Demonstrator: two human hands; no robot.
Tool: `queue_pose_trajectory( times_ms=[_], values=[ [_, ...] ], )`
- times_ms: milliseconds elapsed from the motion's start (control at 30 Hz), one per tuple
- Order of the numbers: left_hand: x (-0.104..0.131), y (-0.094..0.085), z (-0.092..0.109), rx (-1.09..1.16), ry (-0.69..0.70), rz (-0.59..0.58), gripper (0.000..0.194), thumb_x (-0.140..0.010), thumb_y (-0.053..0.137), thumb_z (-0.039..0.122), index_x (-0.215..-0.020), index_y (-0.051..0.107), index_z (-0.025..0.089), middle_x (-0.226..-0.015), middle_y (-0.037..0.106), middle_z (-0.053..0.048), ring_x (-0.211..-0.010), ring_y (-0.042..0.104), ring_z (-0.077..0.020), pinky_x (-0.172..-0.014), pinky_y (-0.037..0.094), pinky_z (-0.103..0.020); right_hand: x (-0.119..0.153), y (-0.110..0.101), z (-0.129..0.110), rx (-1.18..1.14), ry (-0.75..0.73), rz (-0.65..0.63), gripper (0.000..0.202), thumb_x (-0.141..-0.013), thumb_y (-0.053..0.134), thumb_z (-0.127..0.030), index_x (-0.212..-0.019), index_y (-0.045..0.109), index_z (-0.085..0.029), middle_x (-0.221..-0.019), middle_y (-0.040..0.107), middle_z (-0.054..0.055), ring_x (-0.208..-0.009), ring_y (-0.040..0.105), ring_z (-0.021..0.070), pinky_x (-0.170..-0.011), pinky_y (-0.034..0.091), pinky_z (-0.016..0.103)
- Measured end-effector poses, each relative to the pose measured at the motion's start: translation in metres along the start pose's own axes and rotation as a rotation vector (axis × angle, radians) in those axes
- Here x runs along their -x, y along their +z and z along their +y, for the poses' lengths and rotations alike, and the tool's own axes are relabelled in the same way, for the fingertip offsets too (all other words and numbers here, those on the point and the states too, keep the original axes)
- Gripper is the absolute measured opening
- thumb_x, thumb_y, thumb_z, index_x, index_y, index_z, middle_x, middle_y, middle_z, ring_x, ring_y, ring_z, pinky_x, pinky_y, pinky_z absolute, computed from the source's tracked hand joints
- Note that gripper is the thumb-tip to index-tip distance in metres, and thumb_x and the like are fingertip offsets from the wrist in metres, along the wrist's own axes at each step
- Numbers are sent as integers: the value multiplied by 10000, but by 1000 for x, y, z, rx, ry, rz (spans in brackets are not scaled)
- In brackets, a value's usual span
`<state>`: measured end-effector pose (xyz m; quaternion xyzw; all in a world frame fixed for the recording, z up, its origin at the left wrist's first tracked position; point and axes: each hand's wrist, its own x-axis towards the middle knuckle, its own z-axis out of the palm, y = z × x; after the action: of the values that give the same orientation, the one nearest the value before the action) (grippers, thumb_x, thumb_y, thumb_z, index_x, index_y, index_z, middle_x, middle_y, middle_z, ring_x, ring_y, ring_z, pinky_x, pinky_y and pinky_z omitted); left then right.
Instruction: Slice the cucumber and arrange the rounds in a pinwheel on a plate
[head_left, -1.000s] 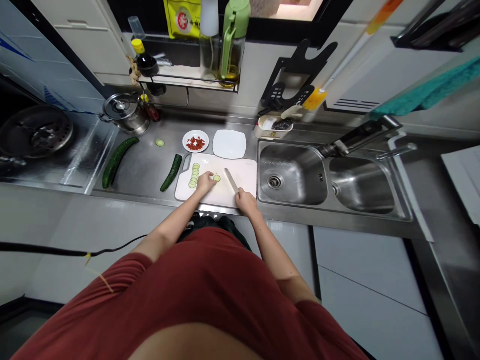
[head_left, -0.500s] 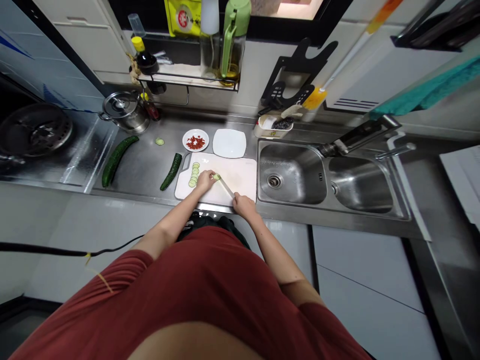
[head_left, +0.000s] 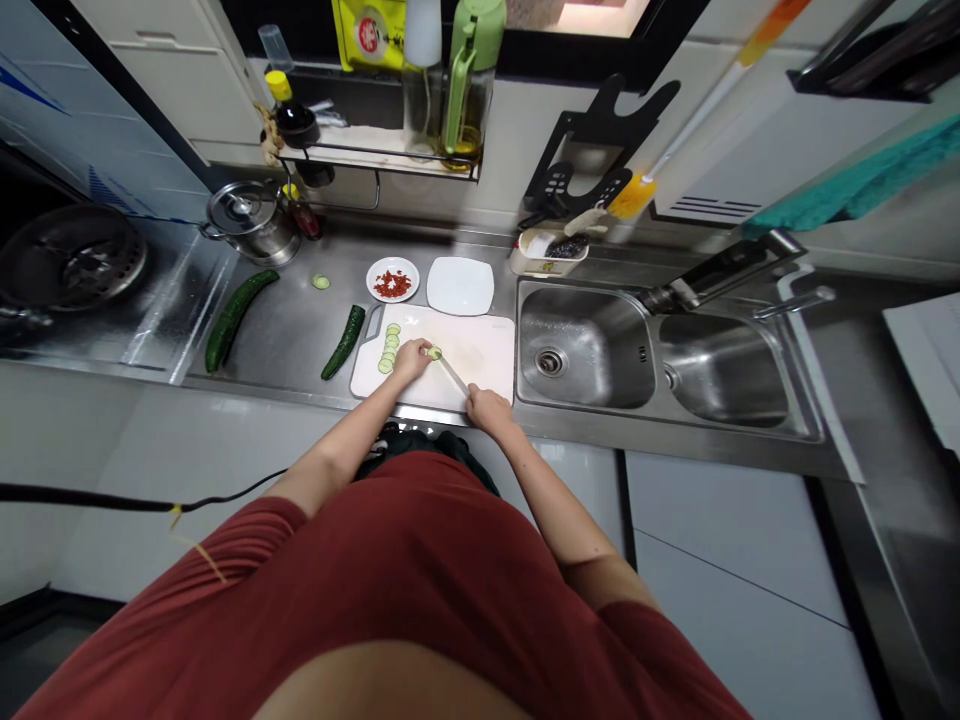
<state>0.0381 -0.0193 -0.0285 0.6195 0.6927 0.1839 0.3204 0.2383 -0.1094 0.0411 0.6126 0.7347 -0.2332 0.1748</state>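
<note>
On the white cutting board (head_left: 491, 350), my left hand (head_left: 411, 362) pinches a small pale green cucumber piece (head_left: 434, 353). My right hand (head_left: 489, 408) is closed round the handle of a knife (head_left: 454, 376), whose blade tip reaches that piece. Left of my left hand lies a row of several cucumber slices (head_left: 389, 348). A dark green cucumber length (head_left: 343, 343) rests on the steel counter beside the board. Behind the board stand a plate of chopped red pieces (head_left: 392, 280) and a bare white square plate (head_left: 460, 286).
A whole cucumber (head_left: 238, 320), a cucumber end (head_left: 321, 282) and a lidded steel pot (head_left: 253, 225) are on the left counter. A double sink (head_left: 585, 345) adjoins the board on the right. A bottle shelf (head_left: 375, 155) hangs above. A pan (head_left: 71, 260) sits far left.
</note>
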Motion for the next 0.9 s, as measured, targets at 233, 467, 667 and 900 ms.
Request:
queue_pose_trajectory(
  times_ms=[233, 467, 667, 900],
  values=[
    [-1, 1, -2, 51, -7, 43, 273, -805, 532, 122, -997, 714, 190, -930, 701, -52, -851, 614, -175, -816, 448, -275, -6, 4, 4, -15, -27, -32, 298, -969, 340, -242, -1230, 475, -188, -1069, 663, 152, -998, 641, 267, -803, 461, 354],
    [-1, 0, -2, 19, 7, 18, 229, -782, 592, 161, -974, 712, 192, -826, 670, -38, -807, 597, -171, -776, 447, -267, -10, 4, 4, -26, -21, -59, 299, -970, 330, -239, -1223, 480, -180, -1072, 660, 160, -1002, 642, 270, -800, 468, 355],
    [-2, 1, -2, 19, -14, 13, 221, -776, 606, 165, -966, 713, 197, -828, 671, -31, -804, 598, -164, -770, 448, -261, -13, 3, 4, -33, -23, -65, 305, -953, 345, -222, -1219, 486, -176, -1077, 656, 169, -1009, 639, 280, -799, 473, 365],
    [-3, 3, -3, 33, -52, 7, 229, -773, 623, 179, -981, 715, 197, -857, 680, -33, -806, 603, -158, -765, 455, -254, -16, 4, 1, -35, -30, -55, 297, -954, 340, -215, -1208, 487, -174, -1081, 657, 165, -1005, 642, 275, -795, 477, 359]
  ],
)
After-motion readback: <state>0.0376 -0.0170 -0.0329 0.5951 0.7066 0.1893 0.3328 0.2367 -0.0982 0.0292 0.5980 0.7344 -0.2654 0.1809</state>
